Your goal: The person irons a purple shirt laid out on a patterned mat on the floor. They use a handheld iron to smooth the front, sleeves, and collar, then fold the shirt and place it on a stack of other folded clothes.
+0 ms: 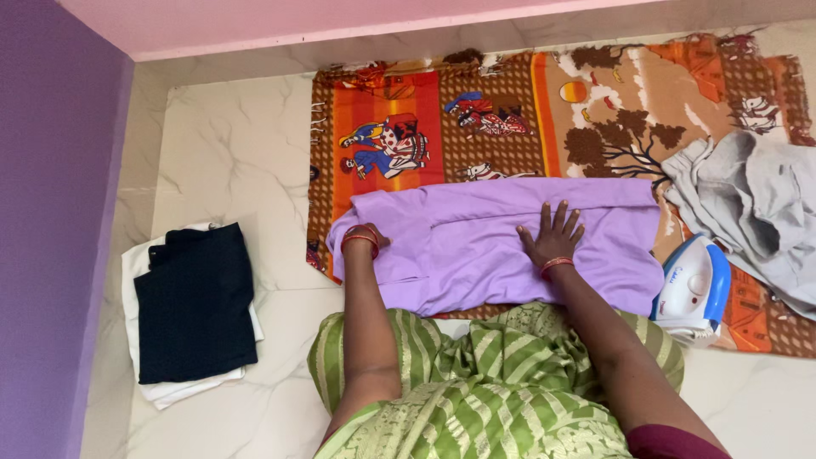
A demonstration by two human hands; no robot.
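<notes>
We press our right hand (552,240) flat, fingers spread, on the lilac garment (476,251); our left hand (365,240) pinches its left edge. We should smooth outward toward the iron (693,289), keeping folds even.

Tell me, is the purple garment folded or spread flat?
Folded. The purple garment shows a layer turned over itself, with fold edges across its middle; the right hand presses it.

A white marble floor (229,144) is shown. A patterned orange-brown cloth (510,110) is spread on it; folded dark and white garments (194,310) are stacked alongside.
</notes>
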